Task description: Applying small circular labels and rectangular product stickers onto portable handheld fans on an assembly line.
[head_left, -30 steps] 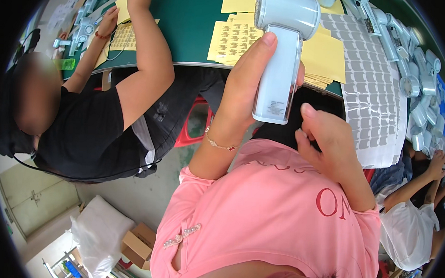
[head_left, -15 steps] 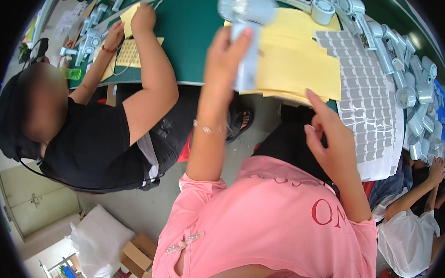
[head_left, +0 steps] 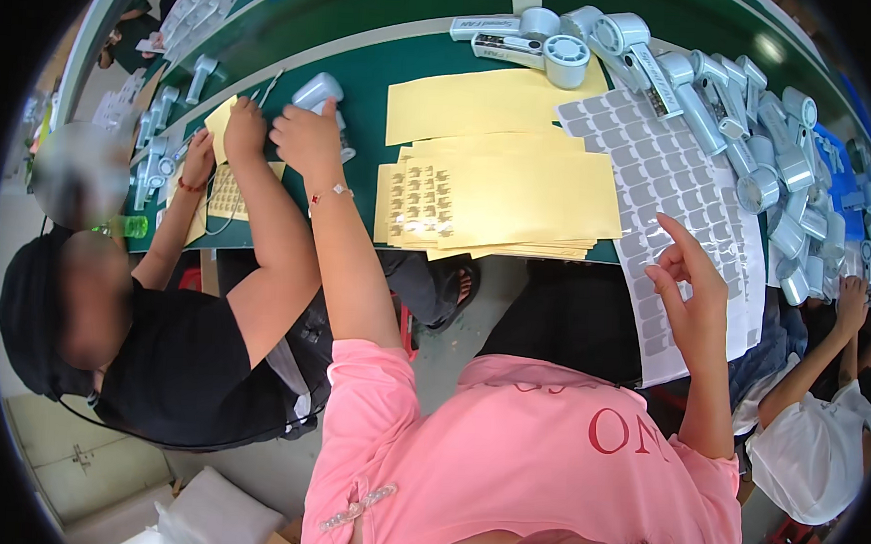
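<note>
Your left hand (head_left: pixel 307 135) reaches far out over the green worktop (head_left: pixel 367 70), fingers clamped on a pale handheld fan (head_left: pixel 319 92) that rests there beside the yellow sheets (head_left: pixel 502 187). Your right hand (head_left: pixel 692 293) hovers above the grey sticker sheet (head_left: pixel 654 170), fingers apart, thumb and forefinger nearly pinching.

Left hand (head_left: pixel 308 135) stretched forward, closed; right hand (head_left: pixel 686 288) raised, fingers spread.

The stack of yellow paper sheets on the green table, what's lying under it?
The stack of yellow paper sheets rests on the green table, its right edge overlapping the white sheet of grey stickers. Anything beneath the pile is covered.
</note>
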`<state>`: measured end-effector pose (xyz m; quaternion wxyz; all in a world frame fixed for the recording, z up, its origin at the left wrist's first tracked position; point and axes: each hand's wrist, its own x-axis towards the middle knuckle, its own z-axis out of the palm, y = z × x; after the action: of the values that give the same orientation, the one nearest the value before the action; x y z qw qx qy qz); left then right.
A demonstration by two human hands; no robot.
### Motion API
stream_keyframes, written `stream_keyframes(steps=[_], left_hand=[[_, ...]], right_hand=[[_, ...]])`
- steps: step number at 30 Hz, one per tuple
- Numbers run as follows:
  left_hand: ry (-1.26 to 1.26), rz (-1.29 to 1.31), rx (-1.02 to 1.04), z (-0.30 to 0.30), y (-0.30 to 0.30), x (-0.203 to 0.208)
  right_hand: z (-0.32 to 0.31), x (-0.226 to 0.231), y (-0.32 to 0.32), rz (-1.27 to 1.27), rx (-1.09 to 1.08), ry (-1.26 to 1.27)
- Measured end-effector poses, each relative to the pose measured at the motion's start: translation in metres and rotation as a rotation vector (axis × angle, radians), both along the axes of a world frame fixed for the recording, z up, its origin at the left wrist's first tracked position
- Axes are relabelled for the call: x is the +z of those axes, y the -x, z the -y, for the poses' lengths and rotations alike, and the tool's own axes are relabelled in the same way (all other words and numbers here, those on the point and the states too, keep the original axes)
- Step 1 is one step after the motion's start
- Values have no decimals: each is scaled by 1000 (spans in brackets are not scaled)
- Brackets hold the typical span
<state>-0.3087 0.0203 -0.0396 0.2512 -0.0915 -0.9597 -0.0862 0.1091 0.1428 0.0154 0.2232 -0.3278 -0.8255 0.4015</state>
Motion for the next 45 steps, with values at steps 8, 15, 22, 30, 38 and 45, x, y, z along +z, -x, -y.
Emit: stream_keyframes(steps=[8,15,22,30,38,45], left_hand=[[-1,-249,-1249,-145,-51,8],[-97,6,-1224,-154,-49,-17],[-403,464,-1191,-107,-82,26],[-1868,1853,-1020,-41,-182,50],[-1982,1859,-835,-14,-186,47],[-1645,1441,-1110,22,-157,34]], right_hand=[[-12,4,-3,-51,65,-192],[-19,-2,-43,-74,-158,4],[-19,-2,-50,-98,-100,-24],[1,-13,-32,-328,-10,360],[24,-13,-27,-303,59,361],[22,-6,-10,-229,75,349]])
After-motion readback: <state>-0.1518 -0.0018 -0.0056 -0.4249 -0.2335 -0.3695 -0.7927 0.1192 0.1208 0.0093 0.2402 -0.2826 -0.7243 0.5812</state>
